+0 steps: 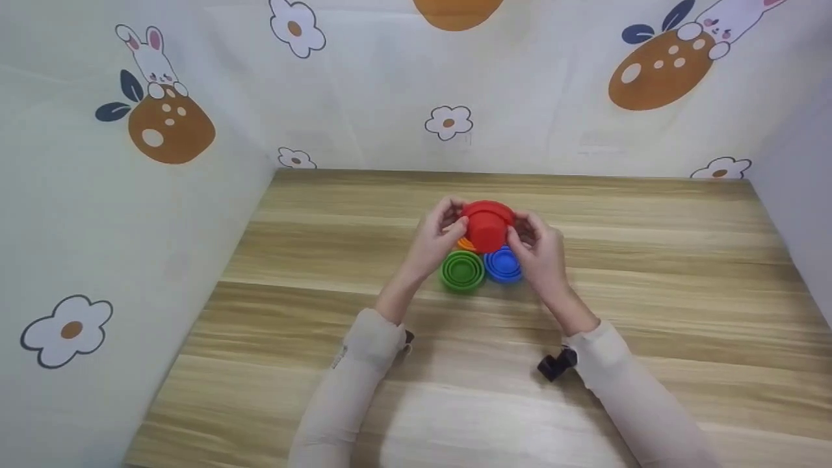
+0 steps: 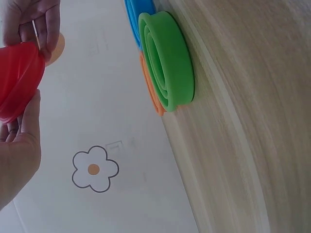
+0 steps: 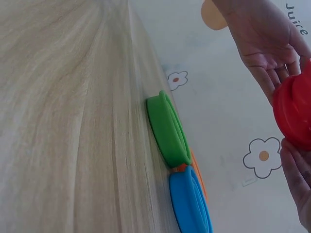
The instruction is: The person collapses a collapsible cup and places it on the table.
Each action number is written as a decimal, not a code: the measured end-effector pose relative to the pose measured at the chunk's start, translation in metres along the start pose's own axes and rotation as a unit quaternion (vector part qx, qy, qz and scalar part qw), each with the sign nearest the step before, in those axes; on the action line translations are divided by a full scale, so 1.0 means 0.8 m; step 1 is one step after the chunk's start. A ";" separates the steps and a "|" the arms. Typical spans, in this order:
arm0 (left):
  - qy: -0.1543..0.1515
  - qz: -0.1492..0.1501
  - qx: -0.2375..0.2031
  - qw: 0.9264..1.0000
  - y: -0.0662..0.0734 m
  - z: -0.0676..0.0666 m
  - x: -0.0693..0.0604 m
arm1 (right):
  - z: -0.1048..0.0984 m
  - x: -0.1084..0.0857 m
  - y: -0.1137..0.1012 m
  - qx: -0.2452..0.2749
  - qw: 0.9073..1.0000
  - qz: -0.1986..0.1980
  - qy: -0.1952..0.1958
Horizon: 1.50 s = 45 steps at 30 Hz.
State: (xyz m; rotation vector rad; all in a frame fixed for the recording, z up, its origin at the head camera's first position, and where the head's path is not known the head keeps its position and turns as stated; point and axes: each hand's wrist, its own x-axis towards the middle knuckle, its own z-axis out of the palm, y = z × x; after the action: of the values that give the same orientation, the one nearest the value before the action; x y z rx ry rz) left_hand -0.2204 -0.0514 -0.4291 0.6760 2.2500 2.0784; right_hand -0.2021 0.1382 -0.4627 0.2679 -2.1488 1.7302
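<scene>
A red collapsible cup is held up off the table between both hands, its narrower part towards the head camera. My left hand pinches its left side, and my right hand grips the right side with thumb and fingers. Below it on the table lie a green collapsed cup and a blue collapsed cup, side by side. Mostly hidden behind the red one is an orange collapsed cup. The left wrist view shows concentric rings in the green cup.
The wood-grain table meets a patterned white wall covering at the back and left. A plain pale wall borders the right side. Dark devices, one a black clip, sit at the sleeve cuffs.
</scene>
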 end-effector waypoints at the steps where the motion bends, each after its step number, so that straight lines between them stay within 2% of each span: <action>1: -0.002 -0.001 0.005 1.000 0.000 0.000 0.000 | 0.000 0.000 0.000 -0.008 1.000 -0.005 0.004; 5: -0.009 -0.003 0.017 1.000 0.000 0.000 0.000 | 0.000 0.001 0.000 -0.025 0.999 -0.016 0.011; 9: -0.012 -0.002 0.017 1.000 -0.001 -0.001 0.000 | -0.002 0.001 0.003 -0.014 1.000 -0.015 0.001; 14: -0.016 -0.015 0.027 0.999 -0.002 -0.004 -0.002 | -0.007 0.001 0.007 0.061 0.997 0.010 -0.049; 18: -0.020 -0.022 0.045 0.999 -0.003 -0.007 -0.005 | -0.013 0.000 0.005 0.138 0.983 0.041 -0.110; 22: -0.053 -0.033 0.057 0.996 -0.003 -0.010 -0.006 | -0.019 0.002 0.000 0.149 0.974 0.080 -0.152; 25: -0.096 -0.044 0.059 0.993 -0.001 -0.012 -0.007 | -0.022 0.004 -0.004 0.128 0.972 0.100 -0.171; 28: -0.125 -0.049 0.054 0.990 0.000 -0.012 -0.007 | -0.025 0.006 -0.005 0.107 0.972 0.099 -0.187; 34: -0.130 -0.055 0.051 0.989 0.000 -0.010 -0.006 | -0.024 0.004 -0.004 0.074 0.976 0.069 -0.191; 40: -0.114 -0.049 0.087 0.988 -0.001 -0.007 -0.006 | -0.019 0.001 -0.003 0.051 0.986 0.038 -0.154; 45: -0.098 -0.032 0.099 0.990 -0.002 -0.007 -0.005 | -0.021 -0.001 0.000 0.088 0.984 0.046 -0.147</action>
State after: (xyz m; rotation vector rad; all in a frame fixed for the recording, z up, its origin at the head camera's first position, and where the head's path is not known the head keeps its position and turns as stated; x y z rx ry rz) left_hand -0.2184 -0.0578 -0.4311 0.7672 2.3497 1.6929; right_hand -0.1987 0.1547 -0.4599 0.5068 -2.2403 2.0477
